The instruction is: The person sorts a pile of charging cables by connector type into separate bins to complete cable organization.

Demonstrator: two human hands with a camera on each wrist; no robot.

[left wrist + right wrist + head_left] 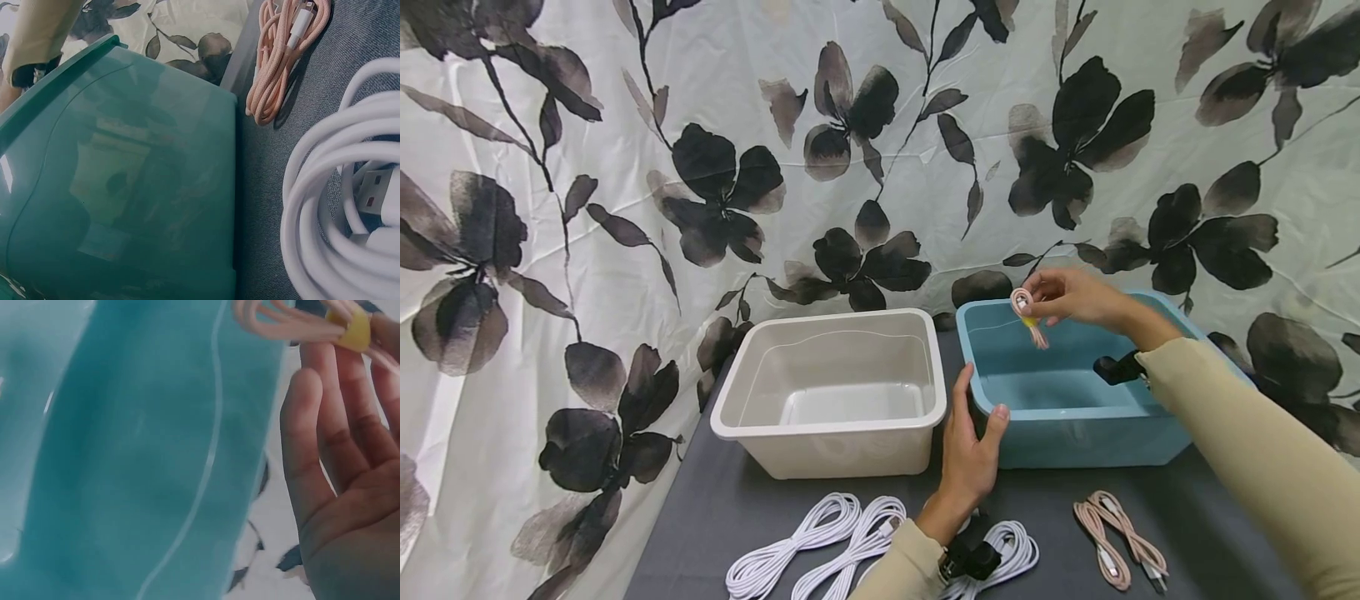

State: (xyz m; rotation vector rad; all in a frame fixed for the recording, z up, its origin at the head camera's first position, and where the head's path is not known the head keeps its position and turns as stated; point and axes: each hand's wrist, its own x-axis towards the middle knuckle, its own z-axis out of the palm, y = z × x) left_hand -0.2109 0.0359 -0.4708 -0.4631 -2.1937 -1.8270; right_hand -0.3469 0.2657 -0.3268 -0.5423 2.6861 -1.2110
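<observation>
Pinched between the thumb and fingers of my right hand [1078, 298] is a small coiled pink cable [1037, 335]. It hangs over the blue bin [1090, 440], near the far left part of its opening. A yellow tie [354, 330] wraps the coil in the right wrist view. My left hand [968, 457] rests at the bin's near left corner, fingers extended along the side and thumb by the front rim. In the left wrist view the bin's wall [150, 181] shows, while the left hand itself is out of that picture.
Left of the blue bin stands a beige bin [842, 454]. Coiled white cables [790, 546] lie in front, partly behind my left forearm. A bundled pink cable [1120, 533] lies on the grey tabletop [692, 517] at the right. A floral cloth [775, 275] hangs behind.
</observation>
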